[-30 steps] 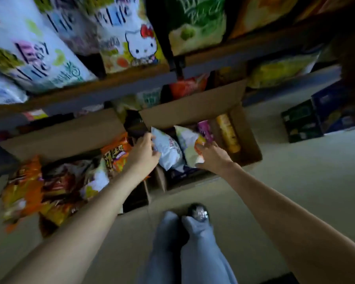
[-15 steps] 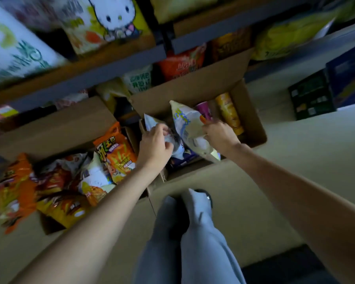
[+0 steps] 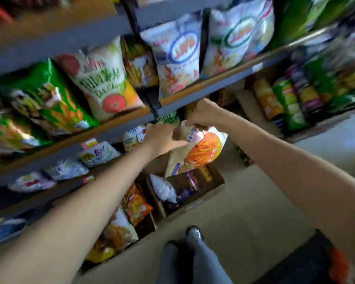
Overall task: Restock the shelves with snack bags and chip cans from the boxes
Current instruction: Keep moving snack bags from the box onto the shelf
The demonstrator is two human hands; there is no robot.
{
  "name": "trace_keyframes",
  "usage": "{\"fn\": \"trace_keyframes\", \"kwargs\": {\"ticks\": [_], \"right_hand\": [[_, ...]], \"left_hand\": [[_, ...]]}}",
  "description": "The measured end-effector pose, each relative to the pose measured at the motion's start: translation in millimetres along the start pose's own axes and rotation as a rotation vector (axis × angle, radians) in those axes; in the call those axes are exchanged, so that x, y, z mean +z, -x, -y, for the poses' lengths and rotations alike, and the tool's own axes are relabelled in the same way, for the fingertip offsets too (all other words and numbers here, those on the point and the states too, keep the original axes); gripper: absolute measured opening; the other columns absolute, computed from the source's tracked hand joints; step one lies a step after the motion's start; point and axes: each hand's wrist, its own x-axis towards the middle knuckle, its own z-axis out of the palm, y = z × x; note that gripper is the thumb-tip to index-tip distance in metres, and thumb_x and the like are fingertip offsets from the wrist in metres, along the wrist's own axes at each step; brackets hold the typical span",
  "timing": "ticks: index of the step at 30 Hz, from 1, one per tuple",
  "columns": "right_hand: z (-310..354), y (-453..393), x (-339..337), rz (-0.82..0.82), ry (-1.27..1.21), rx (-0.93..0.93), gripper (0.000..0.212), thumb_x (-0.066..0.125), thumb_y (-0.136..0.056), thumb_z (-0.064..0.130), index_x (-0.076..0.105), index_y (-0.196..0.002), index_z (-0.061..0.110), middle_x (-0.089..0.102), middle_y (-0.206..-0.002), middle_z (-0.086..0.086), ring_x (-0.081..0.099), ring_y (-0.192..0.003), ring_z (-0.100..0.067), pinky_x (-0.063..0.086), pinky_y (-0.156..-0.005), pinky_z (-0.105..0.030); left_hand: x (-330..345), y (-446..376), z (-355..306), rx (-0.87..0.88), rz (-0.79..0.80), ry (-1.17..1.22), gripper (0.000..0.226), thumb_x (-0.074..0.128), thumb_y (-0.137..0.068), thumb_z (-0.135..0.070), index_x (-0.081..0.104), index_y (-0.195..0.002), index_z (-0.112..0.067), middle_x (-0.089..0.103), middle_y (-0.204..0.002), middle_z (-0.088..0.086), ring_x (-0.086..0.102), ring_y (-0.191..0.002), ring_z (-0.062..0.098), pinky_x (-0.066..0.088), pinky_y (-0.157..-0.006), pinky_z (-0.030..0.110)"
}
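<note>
Fingers (image 3: pixel 190 122) of the right hand (image 3: pixel 205 113) pinch the top edge of a white snack bag (image 3: pixel 197 151) printed with orange sticks, just right of the frame's centre. The left hand (image 3: pixel 162 138) meets the same top edge from the left, its fingers curled onto the bag's corner, though blur hides exactly how they close. The bag hangs from both hands in the air, above the open cardboard box (image 3: pixel 195 203) on the floor and in front of the lower shelf edge (image 3: pixel 119 133).

Nearest the camera, at bottom centre, are the person's grey trouser legs and a dark shoe (image 3: pixel 194 232). Beyond them the box holds a white bag and purple packets, and a second box (image 3: pixel 146 224) to its left holds orange bags. Farther off, the shelves carry green and white bags at upper left, and chip cans (image 3: pixel 283 103) stand at right.

As I judge it, the risk lies in the grip: held only by its crimped top, the slick bag could slip and drop back into the box. The lower shelf already looks crowded, so pushing it in could topple neighbouring bags or crush the contents.
</note>
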Motion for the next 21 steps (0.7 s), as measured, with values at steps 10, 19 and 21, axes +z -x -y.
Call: {"fn": "trace_keyframes", "kwargs": {"ticks": [10, 19, 21], "right_hand": [[52.1, 120.0, -123.1, -0.217, -0.283, -0.229, 0.032, 0.064, -0.088, 0.021, 0.056, -0.060, 0.006, 0.055, -0.040, 0.003, 0.049, -0.035, -0.009, 0.040, -0.039, -0.017], [13.4, 135.5, -200.8, -0.347, -0.415, -0.295, 0.019, 0.061, -0.091, 0.024, 0.062, -0.084, 0.007, 0.062, -0.077, -0.003, 0.058, -0.054, -0.009, 0.048, -0.046, -0.018], [1.8, 133.9, -229.4, -0.438, -0.460, -0.320, 0.022, 0.062, -0.090, 0.022, 0.061, -0.073, 0.008, 0.058, -0.070, -0.004, 0.054, -0.057, -0.013, 0.048, -0.051, -0.020]], "left_hand": [[-145.2, 59.9, -79.2, 0.259, -0.331, -0.088, 0.014, 0.046, -0.092, -0.012, 0.042, -0.079, -0.013, 0.056, -0.086, 0.017, 0.055, -0.083, 0.033, 0.038, -0.065, 0.038], [-209.8, 61.2, -92.8, -0.015, -0.496, 0.241, 0.033, 0.049, -0.094, -0.013, 0.034, -0.065, -0.016, 0.048, -0.064, 0.005, 0.051, -0.064, 0.025, 0.035, -0.058, 0.032], [-221.8, 49.4, -115.0, -0.048, -0.535, 0.375, 0.032, 0.049, -0.095, -0.014, 0.035, -0.065, -0.014, 0.050, -0.067, 0.009, 0.055, -0.069, 0.027, 0.046, -0.064, 0.039]]}}
